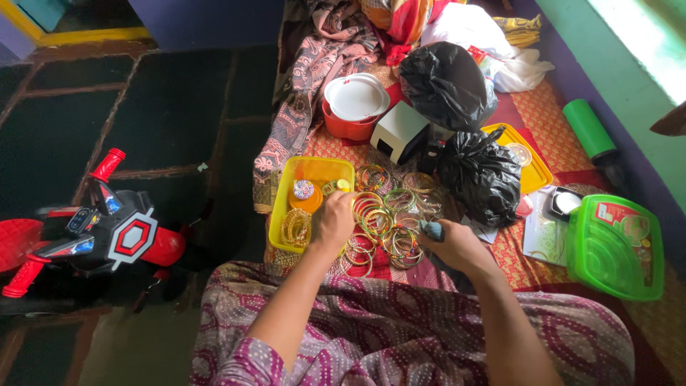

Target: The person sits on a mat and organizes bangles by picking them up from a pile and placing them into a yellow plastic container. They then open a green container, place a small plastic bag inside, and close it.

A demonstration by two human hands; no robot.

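Head view: left hand (334, 220) curled at the right edge of the yellow tray (314, 174), fingers together on a thin bangle; grip unclear. Right hand (451, 243) closed around a small dark object. Bangles (389, 214) heaped just right of the tray, between both hands. Likely light, stiff, slippery, perhaps breakable; best pinched by the rim.

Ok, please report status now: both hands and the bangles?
Left hand at yellow tray edge, grasp unclear. Right hand closed on small dark object. Bangles spread on cloth between hands. Black bag beside them.
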